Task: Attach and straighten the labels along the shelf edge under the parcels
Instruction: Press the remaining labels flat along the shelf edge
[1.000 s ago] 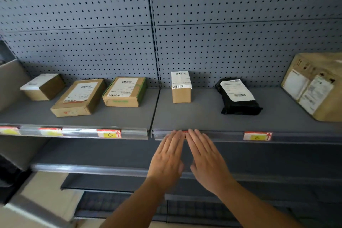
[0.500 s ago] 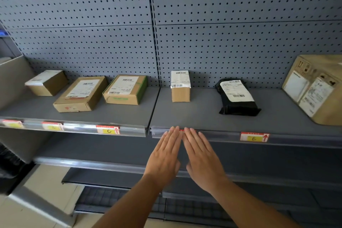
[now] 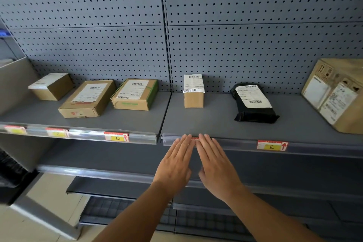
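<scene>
My left hand [image 3: 175, 160] and my right hand [image 3: 215, 163] lie flat side by side, straight fingertips pressing on the shelf edge strip [image 3: 231, 142] below the small upright cardboard parcel [image 3: 193, 91]. Between the fingertips a sliver of a red label [image 3: 195, 138] shows; the rest of it is hidden. Label C [image 3: 116, 136] sits in the strip under the green-taped box [image 3: 135, 94]. Label E [image 3: 272, 145] sits under the black bag parcel [image 3: 253, 103]. Two more labels [image 3: 57, 132] [image 3: 14, 129] are further left.
A flat box [image 3: 87, 98] and a small box [image 3: 51, 86] lie on the left shelf. A large carton [image 3: 336, 94] stands at the far right. Pegboard [image 3: 176, 25] backs the shelf. Lower shelves [image 3: 98, 171] project beneath my arms.
Both hands stay flat on the same spot of the strip. The camera has shifted slightly, so the shelf sits a little higher in view.
</scene>
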The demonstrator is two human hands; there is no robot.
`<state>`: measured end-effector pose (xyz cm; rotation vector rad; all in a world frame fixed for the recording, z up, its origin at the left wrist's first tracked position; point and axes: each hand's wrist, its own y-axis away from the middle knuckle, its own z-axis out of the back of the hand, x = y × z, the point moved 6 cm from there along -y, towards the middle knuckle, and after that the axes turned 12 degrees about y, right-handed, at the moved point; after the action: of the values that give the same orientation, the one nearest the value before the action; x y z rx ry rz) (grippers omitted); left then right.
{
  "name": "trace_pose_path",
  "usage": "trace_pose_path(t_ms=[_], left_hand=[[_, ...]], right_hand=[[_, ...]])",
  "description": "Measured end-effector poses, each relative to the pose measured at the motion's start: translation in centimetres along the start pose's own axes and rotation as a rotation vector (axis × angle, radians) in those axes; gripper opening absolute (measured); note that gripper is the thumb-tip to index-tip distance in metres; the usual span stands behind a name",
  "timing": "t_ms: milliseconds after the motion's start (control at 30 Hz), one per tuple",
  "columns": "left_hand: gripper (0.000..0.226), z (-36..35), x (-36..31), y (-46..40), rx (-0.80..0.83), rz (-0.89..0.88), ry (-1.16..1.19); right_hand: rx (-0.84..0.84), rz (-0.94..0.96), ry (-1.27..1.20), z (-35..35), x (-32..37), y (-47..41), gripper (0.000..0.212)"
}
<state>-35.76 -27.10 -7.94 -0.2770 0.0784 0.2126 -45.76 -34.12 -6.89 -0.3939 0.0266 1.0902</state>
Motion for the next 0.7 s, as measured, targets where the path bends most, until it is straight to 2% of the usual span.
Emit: trace_pose_path(t_ms=[300,700], left_hand=[[0.08,-0.48,-0.03,0.17,0.021,-0.023,-0.023],[0.082,-0.41,0.18,0.4,0.025,-0.019,-0.001]], right_hand=[[0.052,-0.019,0.008,-0.73,-0.36,0.45,0.094],[-0.001,-0.01,0.012,-0.32,-0.05,-0.04,0.092]])
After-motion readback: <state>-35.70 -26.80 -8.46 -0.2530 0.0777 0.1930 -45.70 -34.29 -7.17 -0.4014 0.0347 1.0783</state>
